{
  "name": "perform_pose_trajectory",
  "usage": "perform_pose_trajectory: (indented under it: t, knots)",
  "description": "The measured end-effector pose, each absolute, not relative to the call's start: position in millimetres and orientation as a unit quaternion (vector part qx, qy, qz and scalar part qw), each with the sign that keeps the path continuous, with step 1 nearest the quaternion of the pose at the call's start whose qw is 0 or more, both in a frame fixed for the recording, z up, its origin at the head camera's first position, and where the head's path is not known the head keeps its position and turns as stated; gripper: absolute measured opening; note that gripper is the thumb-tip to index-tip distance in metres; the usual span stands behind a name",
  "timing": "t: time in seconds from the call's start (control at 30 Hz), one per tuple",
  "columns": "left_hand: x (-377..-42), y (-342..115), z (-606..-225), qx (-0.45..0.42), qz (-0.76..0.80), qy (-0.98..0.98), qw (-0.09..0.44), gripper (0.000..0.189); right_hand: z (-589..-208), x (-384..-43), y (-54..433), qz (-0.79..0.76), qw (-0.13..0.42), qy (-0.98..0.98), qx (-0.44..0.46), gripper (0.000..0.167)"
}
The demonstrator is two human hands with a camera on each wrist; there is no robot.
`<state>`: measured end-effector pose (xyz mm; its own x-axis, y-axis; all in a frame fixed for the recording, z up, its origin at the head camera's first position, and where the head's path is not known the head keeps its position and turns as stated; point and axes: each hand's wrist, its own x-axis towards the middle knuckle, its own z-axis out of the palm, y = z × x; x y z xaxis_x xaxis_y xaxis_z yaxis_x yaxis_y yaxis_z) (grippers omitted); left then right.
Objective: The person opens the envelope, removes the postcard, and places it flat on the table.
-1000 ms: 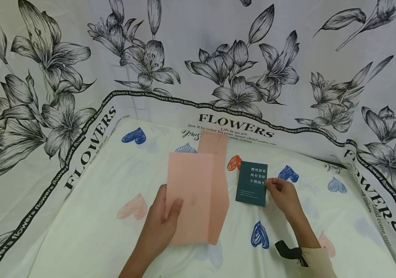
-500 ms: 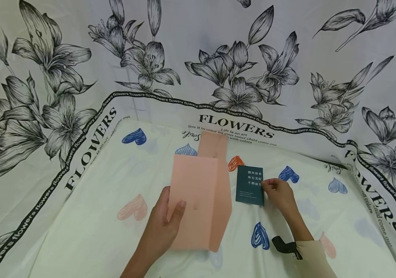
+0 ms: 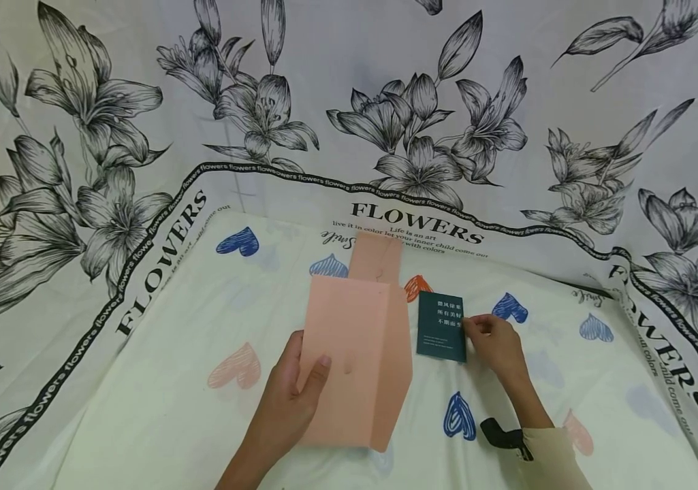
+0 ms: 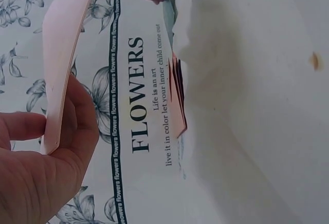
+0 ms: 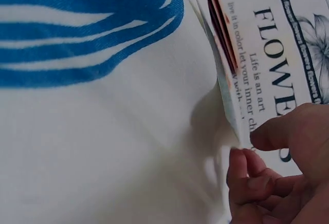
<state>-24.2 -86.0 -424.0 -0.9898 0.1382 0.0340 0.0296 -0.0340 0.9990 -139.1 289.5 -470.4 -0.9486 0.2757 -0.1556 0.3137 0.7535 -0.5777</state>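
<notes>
My left hand [image 3: 287, 401] grips a pale pink envelope [image 3: 349, 340] by its left side, thumb across the face and fingers behind. A side flap of the envelope stands folded out to the right, as the head view shows. Seen edge-on in the left wrist view, the envelope [image 4: 64, 39] is thin and held up off the cloth. To the right, a small dark green card [image 3: 437, 344] with white printed characters has its right edge pinched between thumb and fingers of my right hand [image 3: 498, 344]. In the right wrist view, the card [image 5: 226, 95] appears edge-on, tilted near the cloth.
More pink paper [image 3: 374, 253] lies behind the held envelope; the left wrist view shows it as several stacked layers [image 4: 177, 100]. A white cloth [image 3: 165, 415] with printed hearts covers the surface. A flower-printed curtain [image 3: 299, 41] rises behind. A black device [image 3: 502, 435] sits at my right wrist.
My left hand has moved the envelope a little to the right and nearer to me. The green card has shifted slightly left with my right hand, its top edge lower in view.
</notes>
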Motion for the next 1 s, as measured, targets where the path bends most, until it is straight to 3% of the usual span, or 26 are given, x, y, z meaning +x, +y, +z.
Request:
perform_pose_trajectory:
  t: [0.17, 0.3, 0.43, 0.57, 0.73, 1.0]
  knots:
    - [-24.7, -84.8, -423.5, 0.059, 0.716, 0.695, 0.031, 0.032, -454.0, -121.1, 278.6, -0.302, -0.049, 0.946, 0.111, 0.045]
    - [-25.2, -81.9, -421.9, 0.071, 0.721, 0.688, 0.033, 0.033, -435.0, -101.1, 258.5, -0.346, -0.064, 0.935, 0.043, 0.04]
    - [-25.1, -77.5, -420.9, 0.087, 0.725, 0.682, 0.035, 0.034, -418.1, -79.2, 240.0, -0.445, -0.017, 0.893, -0.063, 0.029]
    - [-24.5, -71.8, -422.3, 0.095, 0.731, 0.675, 0.036, 0.035, -408.6, -63.0, 225.0, -0.552, 0.064, 0.813, -0.173, 0.025]
    - [-21.3, -63.9, -424.5, 0.11, 0.734, 0.668, 0.049, 0.033, -410.0, -52.1, 211.5, -0.629, 0.148, 0.736, -0.202, 0.03]
    - [-17.8, -58.8, -425.2, 0.11, 0.727, 0.676, 0.051, 0.032, -420.7, -47.2, 202.8, -0.655, 0.138, 0.719, -0.186, 0.026]
